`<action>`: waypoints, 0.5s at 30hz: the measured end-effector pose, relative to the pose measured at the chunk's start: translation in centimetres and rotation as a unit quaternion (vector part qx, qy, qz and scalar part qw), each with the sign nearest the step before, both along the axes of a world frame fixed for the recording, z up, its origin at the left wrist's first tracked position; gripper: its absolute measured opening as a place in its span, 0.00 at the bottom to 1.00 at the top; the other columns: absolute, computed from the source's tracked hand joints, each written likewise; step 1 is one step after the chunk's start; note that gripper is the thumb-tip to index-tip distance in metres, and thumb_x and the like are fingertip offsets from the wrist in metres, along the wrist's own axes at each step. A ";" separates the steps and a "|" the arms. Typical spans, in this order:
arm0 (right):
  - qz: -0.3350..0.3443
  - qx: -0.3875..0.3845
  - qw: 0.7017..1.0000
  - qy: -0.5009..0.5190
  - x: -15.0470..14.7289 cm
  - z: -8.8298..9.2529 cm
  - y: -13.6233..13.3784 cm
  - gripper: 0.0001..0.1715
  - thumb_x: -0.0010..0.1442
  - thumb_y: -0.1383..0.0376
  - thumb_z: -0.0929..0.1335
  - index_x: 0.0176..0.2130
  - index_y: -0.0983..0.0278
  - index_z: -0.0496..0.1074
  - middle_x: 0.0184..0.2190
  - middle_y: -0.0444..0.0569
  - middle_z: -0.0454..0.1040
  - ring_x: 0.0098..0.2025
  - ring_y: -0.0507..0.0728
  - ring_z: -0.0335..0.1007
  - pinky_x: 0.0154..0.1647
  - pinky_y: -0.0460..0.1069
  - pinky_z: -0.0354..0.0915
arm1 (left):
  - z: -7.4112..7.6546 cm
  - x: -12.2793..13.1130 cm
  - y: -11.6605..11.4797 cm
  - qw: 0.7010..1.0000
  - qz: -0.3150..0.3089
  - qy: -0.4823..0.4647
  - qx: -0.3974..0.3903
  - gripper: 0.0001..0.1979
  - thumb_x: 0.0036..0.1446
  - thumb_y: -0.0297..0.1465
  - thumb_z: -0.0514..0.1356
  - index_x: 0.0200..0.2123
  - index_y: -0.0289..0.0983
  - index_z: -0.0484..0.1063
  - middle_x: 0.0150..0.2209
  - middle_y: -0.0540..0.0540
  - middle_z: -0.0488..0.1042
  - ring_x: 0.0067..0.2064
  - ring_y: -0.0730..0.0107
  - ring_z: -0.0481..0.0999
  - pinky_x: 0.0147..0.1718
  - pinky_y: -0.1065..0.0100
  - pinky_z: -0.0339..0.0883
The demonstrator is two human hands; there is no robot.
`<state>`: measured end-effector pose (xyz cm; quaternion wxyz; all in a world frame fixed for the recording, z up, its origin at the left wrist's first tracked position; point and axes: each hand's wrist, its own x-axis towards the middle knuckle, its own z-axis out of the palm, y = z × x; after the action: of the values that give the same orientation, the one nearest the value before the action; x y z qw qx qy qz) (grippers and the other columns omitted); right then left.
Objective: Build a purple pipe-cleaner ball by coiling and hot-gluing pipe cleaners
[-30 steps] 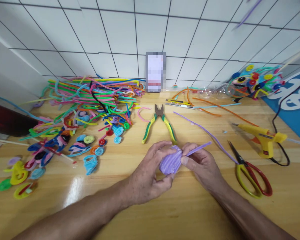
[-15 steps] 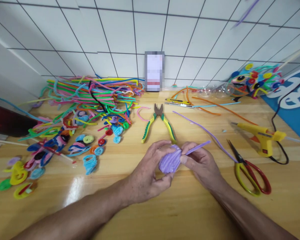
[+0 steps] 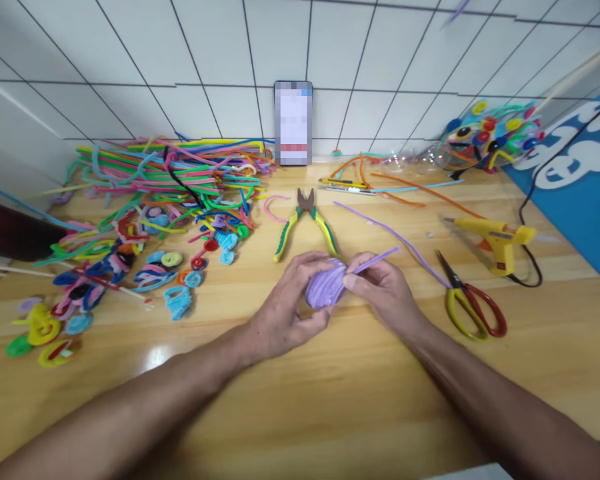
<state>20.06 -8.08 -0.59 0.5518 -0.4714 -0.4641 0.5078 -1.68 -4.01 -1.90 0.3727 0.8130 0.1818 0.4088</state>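
Note:
Between my hands is a rounded purple piece of pipe-cleaner work (image 3: pixel 325 285), its strands lying side by side. My left hand (image 3: pixel 293 303) wraps around its left side, fingers over the top and thumb beneath. At its right edge, my right hand (image 3: pixel 377 283) pinches a purple pipe cleaner (image 3: pixel 384 257) whose free end points up and right. Just beyond my hands lie pliers (image 3: pixel 307 217) with yellow-green handles, jaws facing away. A loose purple pipe cleaner (image 3: pixel 395 233) runs from near the pliers to the scissors (image 3: pixel 467 300) on the right.
Many coloured pipe cleaners (image 3: pixel 180 170) are heaped at the back left, with finished coiled pieces (image 3: pixel 177 301) before them. A phone (image 3: pixel 293 123) leans on the tiled wall. A yellow glue gun (image 3: pixel 500 243) with a black cord lies right. Cutters (image 3: pixel 343 183) lie behind the pliers.
The whole view has shifted, so the table things appear slightly higher and further left. Both hands keep the same hold on the purple piece and the pipe cleaner.

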 end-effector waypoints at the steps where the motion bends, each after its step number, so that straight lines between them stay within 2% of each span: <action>1: 0.001 0.001 1.000 0.001 -0.1 0.1 0.0 0.22 0.54 0.48 0.84 0.33 0.59 0.80 0.30 0.42 0.77 0.32 0.52 0.72 0.37 0.47 0.72 | 0.0 0.0 0.1 1.000 -0.001 0.002 0.001 0.34 0.66 0.27 0.67 0.71 0.46 0.62 0.67 0.36 0.69 0.71 0.49 0.70 0.70 0.44 0.71; 10: -0.004 0.006 1.000 0.006 -0.4 -0.1 0.4 0.26 0.49 0.47 0.86 0.32 0.59 0.78 0.29 0.42 0.77 0.31 0.52 0.72 0.36 0.48 0.72 | 0.1 -0.3 0.3 1.000 -0.004 0.023 0.015 0.33 0.65 0.27 0.67 0.70 0.46 0.62 0.67 0.37 0.69 0.72 0.50 0.69 0.72 0.43 0.68; 15: -0.010 0.004 1.000 0.002 -0.4 -0.3 0.6 0.27 0.48 0.47 0.85 0.33 0.60 0.77 0.29 0.42 0.77 0.32 0.52 0.72 0.37 0.49 0.72 | -0.4 -0.4 0.4 1.000 -0.015 0.025 0.002 0.34 0.66 0.27 0.66 0.71 0.46 0.61 0.69 0.36 0.67 0.75 0.49 0.66 0.75 0.42 0.65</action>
<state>19.63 -7.51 -0.89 0.5599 -0.4726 -0.4602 0.5013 -2.12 -3.57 -2.29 0.3727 0.8261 0.1784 0.3832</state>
